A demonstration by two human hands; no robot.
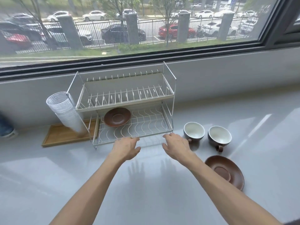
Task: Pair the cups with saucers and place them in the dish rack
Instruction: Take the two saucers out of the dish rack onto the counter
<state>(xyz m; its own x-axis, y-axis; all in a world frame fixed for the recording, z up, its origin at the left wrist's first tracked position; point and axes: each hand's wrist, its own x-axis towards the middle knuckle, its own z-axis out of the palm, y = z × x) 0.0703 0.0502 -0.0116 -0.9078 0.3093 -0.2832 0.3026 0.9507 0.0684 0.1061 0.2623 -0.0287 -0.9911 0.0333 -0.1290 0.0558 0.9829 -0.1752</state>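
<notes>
A two-tier white wire dish rack (168,101) stands on the grey counter below the window. One brown saucer (117,117) lies on its lower shelf, at the left. Two dark cups with pale insides stand right of the rack, the left cup (194,131) and the right cup (219,135), handles toward me. A second brown saucer (225,171) lies on the counter nearer to me, at the right. My left hand (125,147) and my right hand (176,144) hover just in front of the rack's lower front edge, fingers apart, holding nothing.
A stack of clear plastic cups (65,109) leans at the rack's left side, over a wooden tray (60,135). The window sill wall (227,75) rises behind the rack. A blue object (6,127) sits at the far left edge.
</notes>
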